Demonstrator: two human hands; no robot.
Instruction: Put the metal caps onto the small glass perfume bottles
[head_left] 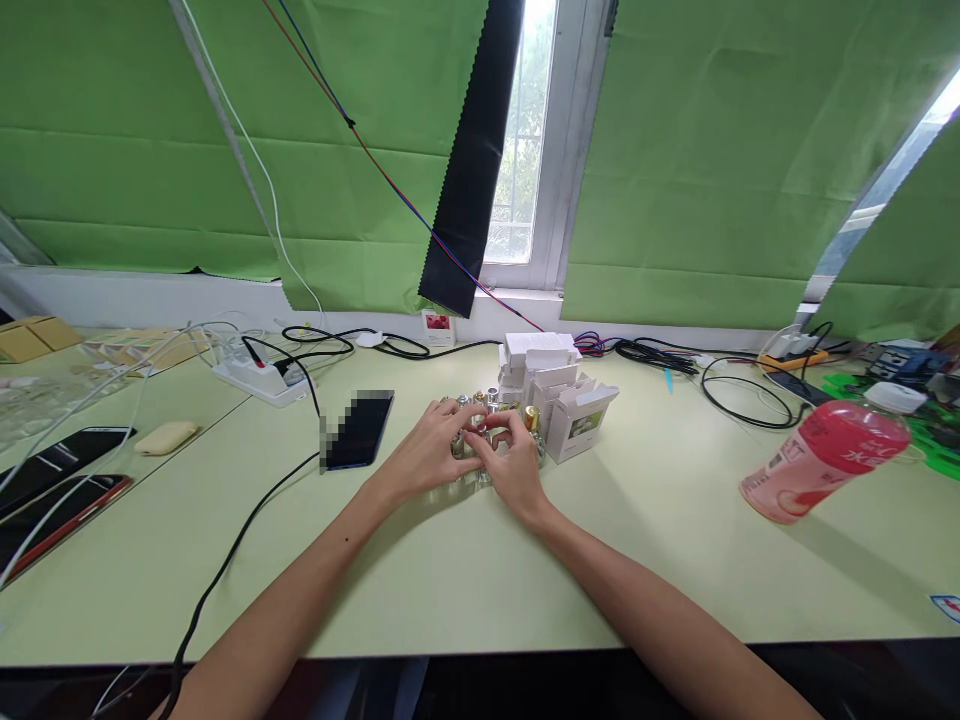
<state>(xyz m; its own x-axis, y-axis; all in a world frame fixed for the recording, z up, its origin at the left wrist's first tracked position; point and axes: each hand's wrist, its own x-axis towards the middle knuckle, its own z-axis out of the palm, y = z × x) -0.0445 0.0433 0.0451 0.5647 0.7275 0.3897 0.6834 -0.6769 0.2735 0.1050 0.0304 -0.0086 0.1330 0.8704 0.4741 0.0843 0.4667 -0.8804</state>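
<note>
With my left hand (433, 452) and right hand (511, 462) pinched, seemingly on one small bottle (478, 441), I should steady its base and avoid toppling neighbouring bottles.

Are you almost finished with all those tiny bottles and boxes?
Can't say how near the end. Both hands, left hand and right hand, are busy on one small bottle among the cluster of bottles. Behind them white boxes are stacked, and one open box stands waiting. Several bottles remain unboxed on the table.
</note>
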